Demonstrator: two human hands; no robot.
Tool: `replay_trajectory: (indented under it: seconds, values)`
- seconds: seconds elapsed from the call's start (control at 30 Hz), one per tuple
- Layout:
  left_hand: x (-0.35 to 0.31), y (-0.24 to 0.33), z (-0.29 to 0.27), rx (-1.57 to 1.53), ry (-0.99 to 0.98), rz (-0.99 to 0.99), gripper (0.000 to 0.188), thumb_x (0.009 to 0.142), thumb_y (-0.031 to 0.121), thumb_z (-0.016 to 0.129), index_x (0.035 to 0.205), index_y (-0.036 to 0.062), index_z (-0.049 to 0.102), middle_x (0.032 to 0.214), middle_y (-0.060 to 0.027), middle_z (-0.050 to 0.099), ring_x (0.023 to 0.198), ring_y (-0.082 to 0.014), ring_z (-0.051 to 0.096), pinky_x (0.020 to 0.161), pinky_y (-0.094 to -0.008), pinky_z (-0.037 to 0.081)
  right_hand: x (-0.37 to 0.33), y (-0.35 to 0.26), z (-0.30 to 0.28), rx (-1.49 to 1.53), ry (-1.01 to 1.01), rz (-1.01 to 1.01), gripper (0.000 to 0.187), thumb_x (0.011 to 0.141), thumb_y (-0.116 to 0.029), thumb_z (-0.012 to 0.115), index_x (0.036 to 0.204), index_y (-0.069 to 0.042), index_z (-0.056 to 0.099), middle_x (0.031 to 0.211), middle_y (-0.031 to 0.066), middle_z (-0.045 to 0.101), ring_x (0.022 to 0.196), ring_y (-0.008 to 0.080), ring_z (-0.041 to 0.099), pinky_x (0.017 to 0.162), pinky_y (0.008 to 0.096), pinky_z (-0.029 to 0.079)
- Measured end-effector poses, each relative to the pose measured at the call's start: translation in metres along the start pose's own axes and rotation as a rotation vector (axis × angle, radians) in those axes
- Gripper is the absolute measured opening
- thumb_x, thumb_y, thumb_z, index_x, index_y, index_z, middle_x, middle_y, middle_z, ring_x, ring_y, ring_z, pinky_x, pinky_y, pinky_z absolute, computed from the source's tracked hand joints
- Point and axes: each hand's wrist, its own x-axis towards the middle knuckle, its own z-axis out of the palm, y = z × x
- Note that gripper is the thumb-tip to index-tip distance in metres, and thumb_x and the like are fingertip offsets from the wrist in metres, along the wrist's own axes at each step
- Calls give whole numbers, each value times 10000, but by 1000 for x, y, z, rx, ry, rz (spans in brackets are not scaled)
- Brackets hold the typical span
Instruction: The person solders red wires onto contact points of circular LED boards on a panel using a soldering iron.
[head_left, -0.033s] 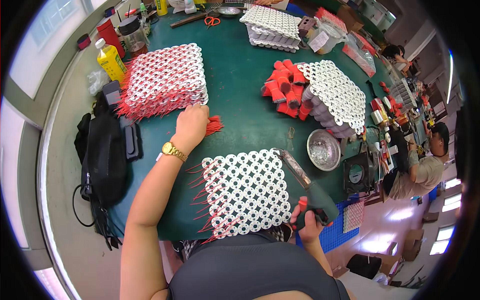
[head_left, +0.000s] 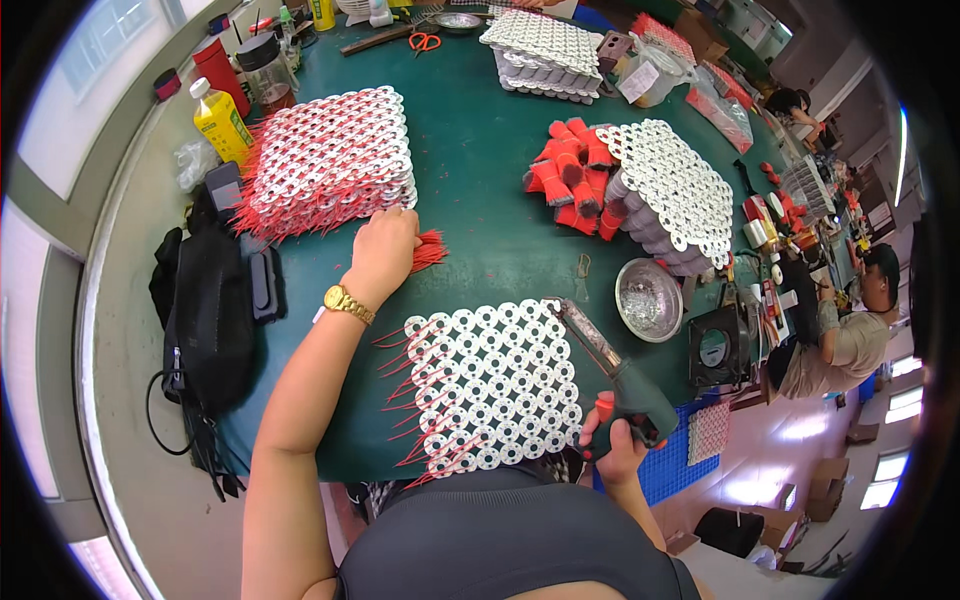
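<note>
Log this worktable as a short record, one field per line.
Left hand: at a bunch of red wires; fingertips hidden
Right hand: gripping a green-handled tool
Panel: grid of white discs, red wires along its left side
Tool tip: at the panel's upper right corner
Beyond, left: stack of red-wired panels
Beyond, right: white stack, red bundles, metal bowl

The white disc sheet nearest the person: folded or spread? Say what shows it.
Spread: the white disc sheet lies flat on the green table, its rows in view and no part doubled over.
</note>
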Motion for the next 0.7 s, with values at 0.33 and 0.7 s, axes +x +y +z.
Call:
replay_trajectory:
  seconds: [0.33, 0.7]
  values:
    - [-3, 4, 6, -266, 132, -89, 113, 822, 122, 699, 888, 59, 632, 886, -104, 615, 884, -314, 602, 772, -433, 484, 45, 32, -4, 517, -83, 165, 498, 918, -402, 623, 1180, 12, 531, 738, 140, 617, 544, 189, 581, 525, 292, 495]
    - [-5, -1, 0, -216, 403, -126, 142, 865, 125, 663, 963, 51, 735, 904, -130, 705, 833, -308, 672, 768, -375, 519, 42, 31, 26, 475, -133, 209, 457, 946, -374, 581, 1207, -6, 512, 733, 142, 612, 549, 192, 584, 547, 310, 502]
